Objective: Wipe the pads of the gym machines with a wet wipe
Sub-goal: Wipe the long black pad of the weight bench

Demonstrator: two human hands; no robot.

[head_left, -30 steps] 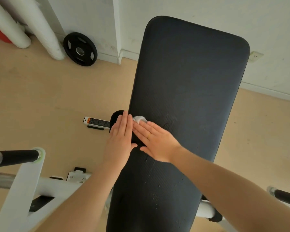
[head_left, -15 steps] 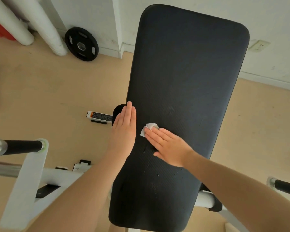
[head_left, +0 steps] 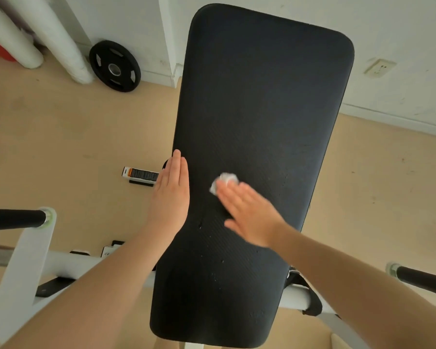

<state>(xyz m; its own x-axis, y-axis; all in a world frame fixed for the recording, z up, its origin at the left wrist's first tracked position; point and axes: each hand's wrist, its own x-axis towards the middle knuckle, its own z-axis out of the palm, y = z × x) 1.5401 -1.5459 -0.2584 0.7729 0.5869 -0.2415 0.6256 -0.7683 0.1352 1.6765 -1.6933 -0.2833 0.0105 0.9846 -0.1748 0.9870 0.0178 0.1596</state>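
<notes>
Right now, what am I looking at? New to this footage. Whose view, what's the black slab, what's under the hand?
The camera sits on a person's head, looking down at their own bare arms; there is no robot. The black slab is the padded bench pad of a gym machine. The right hand, fingers straight, presses a crumpled white wet wipe flat on the pad; it is blurred, so likely mid-wipe. The left hand rests flat along the pad's left edge. Small droplets dot the near part of the pad. A black weight plate leans on the wall behind.
</notes>
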